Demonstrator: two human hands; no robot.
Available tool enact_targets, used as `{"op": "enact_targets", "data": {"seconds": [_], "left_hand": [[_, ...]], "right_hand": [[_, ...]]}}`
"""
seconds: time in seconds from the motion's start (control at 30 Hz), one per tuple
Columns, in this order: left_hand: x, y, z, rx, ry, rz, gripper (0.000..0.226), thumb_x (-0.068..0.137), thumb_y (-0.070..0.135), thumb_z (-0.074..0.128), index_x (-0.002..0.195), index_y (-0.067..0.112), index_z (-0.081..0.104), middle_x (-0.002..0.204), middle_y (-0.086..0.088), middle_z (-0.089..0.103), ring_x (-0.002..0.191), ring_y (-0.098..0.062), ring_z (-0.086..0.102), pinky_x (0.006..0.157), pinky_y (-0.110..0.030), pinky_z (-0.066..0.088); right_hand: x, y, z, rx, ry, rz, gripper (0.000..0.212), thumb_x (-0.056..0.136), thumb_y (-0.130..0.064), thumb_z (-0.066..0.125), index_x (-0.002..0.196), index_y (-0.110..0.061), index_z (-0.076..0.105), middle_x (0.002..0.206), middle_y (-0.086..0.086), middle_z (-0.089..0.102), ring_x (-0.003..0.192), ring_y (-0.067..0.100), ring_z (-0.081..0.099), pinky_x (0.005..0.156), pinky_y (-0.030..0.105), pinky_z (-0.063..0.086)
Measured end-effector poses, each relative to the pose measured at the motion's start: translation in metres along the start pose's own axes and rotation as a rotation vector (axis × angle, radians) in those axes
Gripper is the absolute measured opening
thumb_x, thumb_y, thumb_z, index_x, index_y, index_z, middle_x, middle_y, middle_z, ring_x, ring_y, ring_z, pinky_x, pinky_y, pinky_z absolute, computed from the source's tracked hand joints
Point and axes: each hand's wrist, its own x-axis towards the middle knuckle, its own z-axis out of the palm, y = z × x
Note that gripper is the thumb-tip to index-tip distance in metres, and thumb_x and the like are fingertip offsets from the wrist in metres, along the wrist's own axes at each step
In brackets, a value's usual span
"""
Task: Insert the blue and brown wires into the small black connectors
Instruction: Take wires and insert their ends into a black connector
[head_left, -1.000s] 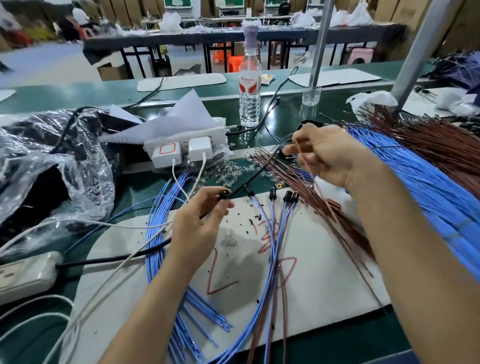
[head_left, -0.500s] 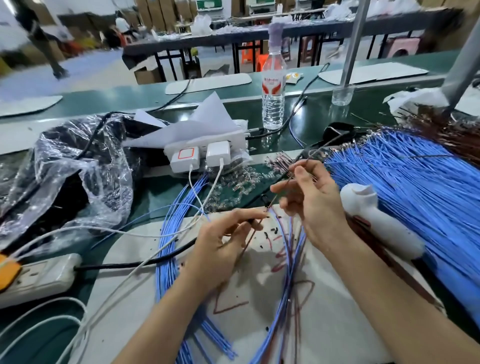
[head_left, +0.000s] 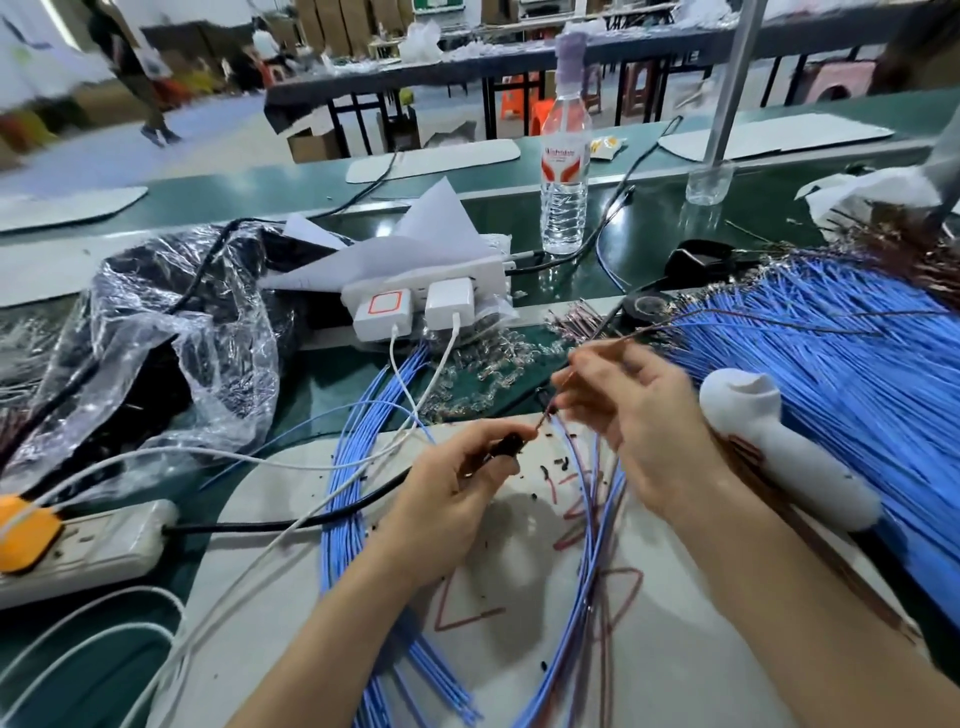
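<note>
The left hand (head_left: 452, 499), at centre frame, grips a black connector (head_left: 508, 446) between thumb and fingers. The right hand (head_left: 644, 421), just beside it, pinches a brown wire (head_left: 623, 336) whose lower end points at the connector; blur hides whether they touch. Blue wires (head_left: 831, 374) fan across the tabletop (head_left: 311, 376) at right, and a bottle (head_left: 563, 182) stands at upper centre.

Well beyond the grip stands a water bottle (head_left: 563, 171); far to the grip's left lies a plastic bag (head_left: 171, 338), just right a white device (head_left: 779, 447).
</note>
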Motion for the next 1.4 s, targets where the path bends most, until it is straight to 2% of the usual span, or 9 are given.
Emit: {"op": "enact_targets", "data": {"seconds": [0.1, 0.27, 0.43, 0.53, 0.63, 0.8, 1.03, 1.17, 1.4], "left_hand": [[0.001, -0.001, 0.003, -0.075, 0.047, -0.006, 0.035, 0.091, 0.001, 0.055, 0.106, 0.032, 0.059, 0.095, 0.019, 0.067, 0.091, -0.002, 0.063, 0.080, -0.015, 0.047], [0.001, -0.006, 0.003, -0.115, 0.060, 0.006, 0.028, 0.091, 0.002, 0.057, 0.106, 0.025, 0.060, 0.096, 0.008, 0.069, 0.095, -0.009, 0.064, 0.080, -0.016, 0.048], [0.001, -0.007, 0.001, -0.135, 0.074, 0.033, 0.032, 0.090, 0.003, 0.058, 0.100, 0.034, 0.061, 0.104, 0.006, 0.067, 0.102, -0.015, 0.063, 0.081, -0.022, 0.053], [0.000, -0.006, 0.001, -0.233, 0.064, -0.035, 0.038, 0.092, 0.001, 0.056, 0.098, 0.038, 0.062, 0.104, 0.009, 0.066, 0.097, -0.012, 0.062, 0.060, -0.035, 0.059], [0.001, -0.005, 0.001, -0.218, 0.079, -0.049, 0.039, 0.092, 0.000, 0.055, 0.095, 0.038, 0.062, 0.101, 0.012, 0.066, 0.095, -0.010, 0.062, 0.071, -0.044, 0.057], [0.002, -0.004, 0.003, -0.181, 0.096, -0.047, 0.034, 0.090, -0.003, 0.057, 0.095, 0.031, 0.062, 0.098, 0.009, 0.067, 0.098, -0.010, 0.063, 0.076, -0.029, 0.050], [0.003, -0.005, 0.002, -0.045, 0.131, 0.017, 0.043, 0.087, 0.000, 0.064, 0.096, 0.043, 0.063, 0.097, 0.011, 0.062, 0.095, -0.013, 0.060, 0.079, -0.026, 0.051], [0.004, -0.007, 0.002, 0.016, 0.138, 0.058, 0.046, 0.084, -0.002, 0.065, 0.098, 0.042, 0.063, 0.098, 0.008, 0.062, 0.093, -0.016, 0.060, 0.086, -0.027, 0.050], [0.004, -0.005, 0.000, -0.002, 0.151, 0.106, 0.031, 0.086, 0.010, 0.063, 0.105, 0.034, 0.063, 0.099, 0.010, 0.067, 0.093, -0.008, 0.062, 0.081, -0.017, 0.046]], "right_hand": [[-0.010, 0.015, 0.009, -0.118, -0.104, 0.038, 0.011, 0.093, -0.002, 0.055, 0.084, -0.004, 0.058, 0.065, 0.007, 0.069, 0.051, 0.013, 0.061, 0.051, 0.021, 0.053], [-0.009, 0.005, 0.007, -0.170, 0.013, -0.260, 0.015, 0.096, -0.004, 0.050, 0.084, -0.011, 0.055, 0.065, 0.005, 0.068, 0.050, 0.019, 0.063, 0.051, 0.025, 0.053], [-0.015, 0.002, 0.009, -0.273, -0.035, -0.445, 0.012, 0.095, -0.008, 0.053, 0.087, -0.015, 0.057, 0.069, 0.008, 0.067, 0.051, 0.022, 0.063, 0.052, 0.027, 0.053], [-0.019, 0.005, 0.011, -0.306, -0.080, -0.479, 0.009, 0.095, -0.008, 0.053, 0.089, -0.014, 0.057, 0.071, 0.009, 0.067, 0.051, 0.020, 0.065, 0.051, 0.026, 0.053], [-0.021, 0.005, 0.013, -0.293, -0.098, -0.499, 0.007, 0.094, -0.010, 0.054, 0.090, -0.015, 0.057, 0.071, 0.008, 0.068, 0.052, 0.021, 0.065, 0.052, 0.026, 0.052], [-0.022, 0.007, 0.014, -0.348, -0.118, -0.532, 0.009, 0.093, -0.011, 0.055, 0.089, -0.019, 0.059, 0.071, 0.006, 0.068, 0.053, 0.020, 0.065, 0.053, 0.027, 0.053], [-0.021, 0.009, 0.011, -0.499, -0.124, -0.652, 0.006, 0.092, -0.006, 0.057, 0.093, -0.010, 0.061, 0.070, 0.000, 0.067, 0.054, 0.012, 0.066, 0.055, 0.026, 0.055], [-0.021, 0.010, 0.012, -0.453, -0.140, -0.605, 0.012, 0.092, -0.004, 0.058, 0.091, -0.016, 0.060, 0.068, 0.001, 0.067, 0.053, 0.015, 0.065, 0.054, 0.027, 0.055], [-0.019, 0.012, 0.011, -0.384, -0.143, -0.485, 0.012, 0.091, -0.005, 0.060, 0.085, -0.014, 0.063, 0.073, 0.008, 0.068, 0.054, 0.021, 0.065, 0.052, 0.025, 0.053]]}}
